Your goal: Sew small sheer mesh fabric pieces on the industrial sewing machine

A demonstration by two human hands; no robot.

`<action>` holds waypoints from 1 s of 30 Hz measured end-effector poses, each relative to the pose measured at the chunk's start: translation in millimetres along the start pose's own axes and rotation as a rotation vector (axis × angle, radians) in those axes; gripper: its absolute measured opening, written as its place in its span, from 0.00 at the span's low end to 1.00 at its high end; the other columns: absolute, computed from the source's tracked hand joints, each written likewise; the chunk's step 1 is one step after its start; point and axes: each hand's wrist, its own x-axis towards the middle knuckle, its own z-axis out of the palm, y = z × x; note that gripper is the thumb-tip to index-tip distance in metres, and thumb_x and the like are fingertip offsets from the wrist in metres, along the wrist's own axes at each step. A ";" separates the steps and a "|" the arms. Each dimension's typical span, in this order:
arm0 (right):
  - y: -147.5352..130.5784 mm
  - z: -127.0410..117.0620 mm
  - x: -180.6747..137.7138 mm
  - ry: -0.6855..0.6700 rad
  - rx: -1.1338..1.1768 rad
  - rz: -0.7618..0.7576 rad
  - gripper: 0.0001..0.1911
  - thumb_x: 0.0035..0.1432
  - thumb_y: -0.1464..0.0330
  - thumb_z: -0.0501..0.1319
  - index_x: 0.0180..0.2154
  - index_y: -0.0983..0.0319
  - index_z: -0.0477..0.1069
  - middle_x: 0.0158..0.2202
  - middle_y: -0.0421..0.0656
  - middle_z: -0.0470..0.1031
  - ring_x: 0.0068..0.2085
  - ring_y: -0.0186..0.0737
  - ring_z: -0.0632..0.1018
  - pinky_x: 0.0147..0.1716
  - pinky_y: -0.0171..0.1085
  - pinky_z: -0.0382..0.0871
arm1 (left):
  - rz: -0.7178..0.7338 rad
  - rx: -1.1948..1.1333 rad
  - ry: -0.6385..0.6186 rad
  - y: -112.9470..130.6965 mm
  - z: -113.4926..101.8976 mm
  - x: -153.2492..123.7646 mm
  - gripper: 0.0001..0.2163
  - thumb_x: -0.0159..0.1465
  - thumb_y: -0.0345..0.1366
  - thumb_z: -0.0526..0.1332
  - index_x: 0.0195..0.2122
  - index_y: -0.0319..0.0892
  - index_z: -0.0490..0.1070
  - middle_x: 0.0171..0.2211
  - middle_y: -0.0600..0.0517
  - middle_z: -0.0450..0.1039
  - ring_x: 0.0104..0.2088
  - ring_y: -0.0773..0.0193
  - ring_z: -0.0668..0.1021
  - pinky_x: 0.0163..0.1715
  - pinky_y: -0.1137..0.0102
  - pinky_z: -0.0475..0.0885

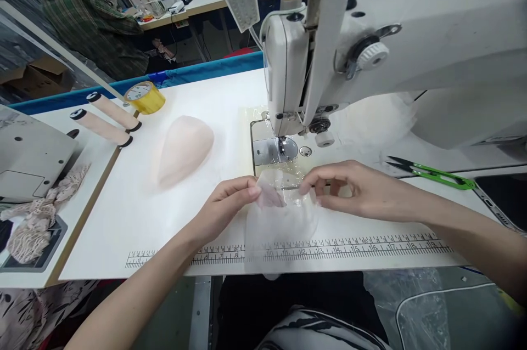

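A thin, sheer pale fabric piece (280, 224) lies on the white sewing table (135, 229) just in front of the needle plate (274, 151). My left hand (226, 207) pinches its upper left edge with curled fingers. My right hand (354, 188) pinches the upper right edge, thumb and forefinger together. Both hands sit a little short of the presser foot (281, 147) of the white sewing machine (370, 48). The cloth hangs slightly over the table's front edge, across the printed ruler (370, 246).
A pink moulded cup (183, 150) rests left of the machine. Two thread cones (105, 119) and a yellow tape roll (145, 96) lie at the back left. Green thread snips (432, 173) lie to the right. Lace scraps (37, 213) cover the left side table. Another person (90, 26) sits beyond.
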 end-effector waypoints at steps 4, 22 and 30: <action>-8.0 5.3 9.6 0.086 0.063 0.017 0.16 0.54 0.60 0.67 0.43 0.59 0.75 0.28 0.38 0.72 0.23 0.29 0.66 0.20 0.32 0.58 | -0.033 0.035 -0.045 -2.5 0.6 0.1 0.13 0.67 0.44 0.57 0.31 0.40 0.73 0.37 0.45 0.76 0.44 0.55 0.77 0.47 0.61 0.71; -7.2 3.5 33.7 0.011 0.175 0.089 0.04 0.57 0.68 0.64 0.30 0.61 0.74 0.15 0.33 0.68 0.14 0.30 0.70 0.13 0.29 0.60 | -0.045 0.621 0.142 13.4 10.1 31.1 0.16 0.60 0.47 0.65 0.30 0.43 0.61 0.18 0.62 0.52 0.18 0.72 0.57 0.19 0.75 0.50; 8.0 13.3 30.9 0.249 0.033 -0.086 0.05 0.58 0.69 0.63 0.30 0.62 0.75 0.25 0.39 0.76 0.28 0.35 0.77 0.27 0.33 0.71 | 0.174 0.771 0.264 -9.1 13.3 35.4 0.05 0.65 0.39 0.62 0.36 0.44 0.74 0.16 0.61 0.57 0.19 0.72 0.61 0.21 0.76 0.56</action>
